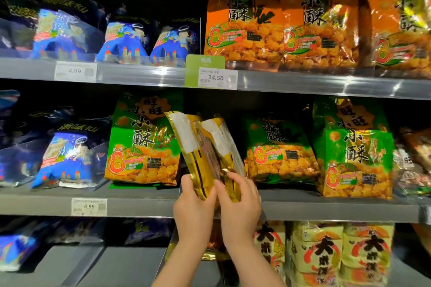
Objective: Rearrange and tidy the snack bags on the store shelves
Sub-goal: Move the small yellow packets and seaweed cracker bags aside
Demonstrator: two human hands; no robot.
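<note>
as both hands reach up to the middle shelf (144,205), the left hand (194,205) and right hand (240,202) each close a pinching grip on the bottom edge of a yellow snack bag (205,151), held tilted, back side out, between 2 green snack bags (142,144) (279,149).

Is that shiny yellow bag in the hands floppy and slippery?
Probably floppy: the shiny yellow plastic snack bag bends and creases above where the left hand and right hand pinch its bottom. Its glossy film looks fairly slippery. It likely tips over easily, since it leans left already.
</note>
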